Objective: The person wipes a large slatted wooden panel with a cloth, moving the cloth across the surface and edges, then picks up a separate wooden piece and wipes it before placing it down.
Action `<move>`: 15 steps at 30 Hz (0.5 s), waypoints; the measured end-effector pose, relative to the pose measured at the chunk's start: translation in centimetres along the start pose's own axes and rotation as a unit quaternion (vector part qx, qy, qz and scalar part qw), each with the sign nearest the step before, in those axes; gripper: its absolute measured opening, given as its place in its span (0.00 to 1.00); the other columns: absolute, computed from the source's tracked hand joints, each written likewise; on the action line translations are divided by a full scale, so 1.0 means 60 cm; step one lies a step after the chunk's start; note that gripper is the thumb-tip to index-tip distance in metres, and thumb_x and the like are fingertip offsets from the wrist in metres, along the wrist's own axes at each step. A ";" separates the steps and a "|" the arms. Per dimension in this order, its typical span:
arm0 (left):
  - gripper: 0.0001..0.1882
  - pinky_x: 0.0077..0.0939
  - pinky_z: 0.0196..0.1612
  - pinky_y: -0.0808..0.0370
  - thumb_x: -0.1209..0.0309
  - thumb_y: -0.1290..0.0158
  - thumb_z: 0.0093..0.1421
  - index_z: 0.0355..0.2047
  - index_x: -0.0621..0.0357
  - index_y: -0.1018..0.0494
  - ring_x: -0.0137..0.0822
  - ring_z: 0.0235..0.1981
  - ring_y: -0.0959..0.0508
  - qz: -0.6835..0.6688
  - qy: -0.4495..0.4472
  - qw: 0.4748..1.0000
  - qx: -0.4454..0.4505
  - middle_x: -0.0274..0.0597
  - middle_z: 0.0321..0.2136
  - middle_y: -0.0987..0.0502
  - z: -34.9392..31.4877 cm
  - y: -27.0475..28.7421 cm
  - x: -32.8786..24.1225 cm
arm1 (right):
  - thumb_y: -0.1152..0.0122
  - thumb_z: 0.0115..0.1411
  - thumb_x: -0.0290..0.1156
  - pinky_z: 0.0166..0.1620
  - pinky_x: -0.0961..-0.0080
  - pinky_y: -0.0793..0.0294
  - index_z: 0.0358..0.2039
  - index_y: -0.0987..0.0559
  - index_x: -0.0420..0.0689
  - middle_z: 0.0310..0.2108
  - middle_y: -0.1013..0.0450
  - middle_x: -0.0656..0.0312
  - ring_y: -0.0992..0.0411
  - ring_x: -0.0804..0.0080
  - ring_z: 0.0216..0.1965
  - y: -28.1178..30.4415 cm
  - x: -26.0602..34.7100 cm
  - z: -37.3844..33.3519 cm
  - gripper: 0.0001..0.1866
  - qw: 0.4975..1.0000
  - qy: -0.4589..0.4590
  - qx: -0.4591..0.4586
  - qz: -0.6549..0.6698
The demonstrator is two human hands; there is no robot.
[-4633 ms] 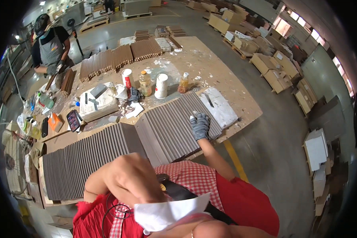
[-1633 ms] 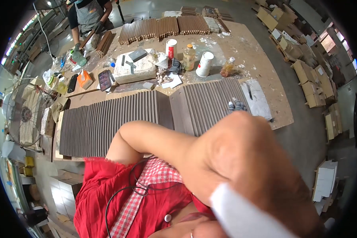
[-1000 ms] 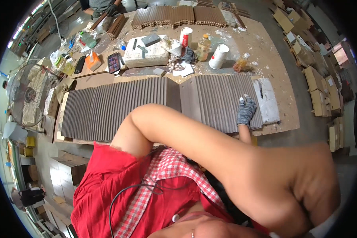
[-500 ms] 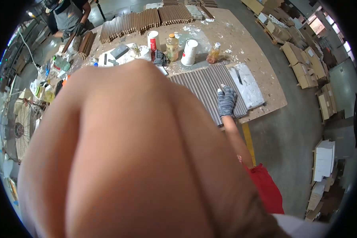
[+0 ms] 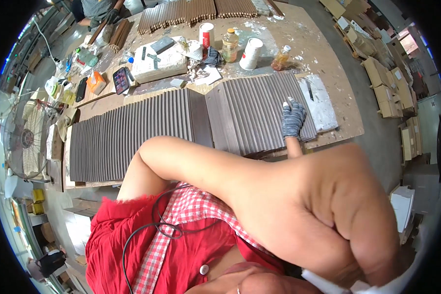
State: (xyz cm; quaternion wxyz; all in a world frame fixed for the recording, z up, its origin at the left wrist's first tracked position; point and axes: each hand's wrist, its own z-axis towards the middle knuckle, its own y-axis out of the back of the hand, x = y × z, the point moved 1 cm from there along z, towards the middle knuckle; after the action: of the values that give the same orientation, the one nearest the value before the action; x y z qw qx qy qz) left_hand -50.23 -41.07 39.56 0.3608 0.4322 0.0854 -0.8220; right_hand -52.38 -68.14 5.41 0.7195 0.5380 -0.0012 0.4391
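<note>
My right hand [image 5: 293,119] wears a grey knitted glove with bare fingertips. It lies flat with fingers stretched on a row of grey-brown slats [image 5: 252,112] near the table's right end. My bare left hand [image 5: 348,210] looms large at the lower right, close to the camera, bent at the wrist; its fingertips are hidden, beside a bit of white strap [image 5: 323,284]. A second, longer row of slats [image 5: 132,130] stretches to the left, with a flat dark strip [image 5: 201,120] between the rows.
Behind the slats stand white cups [image 5: 251,54], bottles [image 5: 230,45] and a wrapped white block [image 5: 157,71]. A phone [image 5: 121,81] lies to their left. Brown sticks [image 5: 176,14] are stacked at the back. A co-worker [image 5: 100,10] stands far left. A fan [image 5: 27,137] is at left.
My left arm, which covered most of the view, has swung down and right, uncovering the left slats and my red clothing. My right hand stays on the slats.
</note>
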 end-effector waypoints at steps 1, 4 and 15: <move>0.06 0.37 0.34 0.29 0.79 0.53 0.63 0.28 0.65 0.29 0.45 0.26 0.24 -0.002 -0.001 1.000 -0.001 0.49 0.24 0.25 0.000 -0.001 -0.001 | 0.40 0.62 0.41 0.60 0.57 0.39 0.50 0.20 0.46 0.46 0.25 0.53 0.32 0.54 0.52 -0.004 -0.004 0.001 0.18 1.000 0.004 -0.007 0.006; 0.08 0.37 0.33 0.29 0.79 0.54 0.63 0.27 0.65 0.29 0.46 0.25 0.24 0.002 0.000 1.000 -0.007 0.49 0.23 0.25 -0.004 -0.004 -0.004 | 0.40 0.62 0.41 0.60 0.58 0.39 0.50 0.21 0.46 0.47 0.25 0.53 0.32 0.55 0.52 -0.013 -0.016 0.001 0.19 1.000 0.018 -0.007 -0.001; 0.12 0.38 0.31 0.30 0.78 0.56 0.65 0.24 0.65 0.30 0.48 0.22 0.25 -0.105 0.011 0.994 -0.024 0.51 0.20 0.26 -0.068 0.005 -0.028 | 0.42 0.62 0.41 0.59 0.57 0.38 0.49 0.20 0.47 0.46 0.25 0.54 0.31 0.54 0.51 -0.026 -0.026 0.000 0.18 0.999 0.023 -0.021 -0.019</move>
State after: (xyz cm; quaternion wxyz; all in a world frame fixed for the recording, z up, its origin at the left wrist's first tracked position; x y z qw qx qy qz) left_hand -46.77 -38.60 38.41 0.2819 0.4214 0.1541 -0.8480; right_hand -52.38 -69.18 3.46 0.7389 0.5126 0.0160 0.4372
